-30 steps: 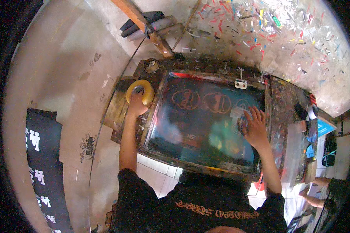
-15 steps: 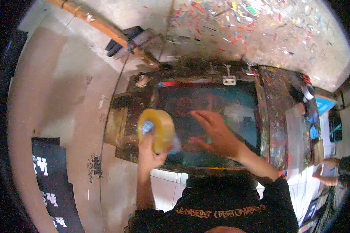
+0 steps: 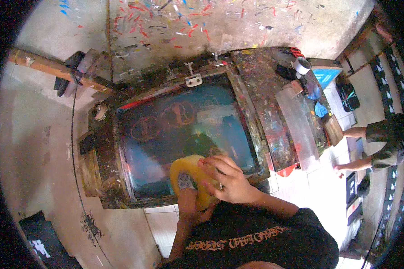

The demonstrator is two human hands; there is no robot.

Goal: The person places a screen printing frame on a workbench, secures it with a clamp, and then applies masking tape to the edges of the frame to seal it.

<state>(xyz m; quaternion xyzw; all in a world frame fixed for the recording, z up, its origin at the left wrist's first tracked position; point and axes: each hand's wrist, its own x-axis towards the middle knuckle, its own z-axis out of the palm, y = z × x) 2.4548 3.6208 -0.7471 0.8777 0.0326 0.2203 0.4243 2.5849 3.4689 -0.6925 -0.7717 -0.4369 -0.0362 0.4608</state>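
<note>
My left hand (image 3: 192,204) grips a wide roll of yellowish clear tape (image 3: 186,162) from below, its printed core facing left. My right hand (image 3: 232,184) bends over the roll's upper right side, thumb and fingers pressed to its edge; whether a tape end lies between them is too blurred to tell. Both hands are close to my chest, above the near edge of a screen-printing frame (image 3: 123,168). Inside the frame the dark blue-green mesh (image 3: 161,143) shows faint round designs. A metal hinge clamp (image 3: 193,81) holds the frame's far side.
A paint-stained bench (image 3: 267,112) extends to the right, bearing a translucent strip (image 3: 298,127), a white tape roll (image 3: 302,66) and a crumpled blue piece (image 3: 320,109). Part of another person (image 3: 386,134) shows far right. Black printed fabric (image 3: 45,242) is at lower left.
My right hand has come from over the mesh onto the tape roll. The roll and my left hand have drawn nearer my chest. The view has swung to the right.
</note>
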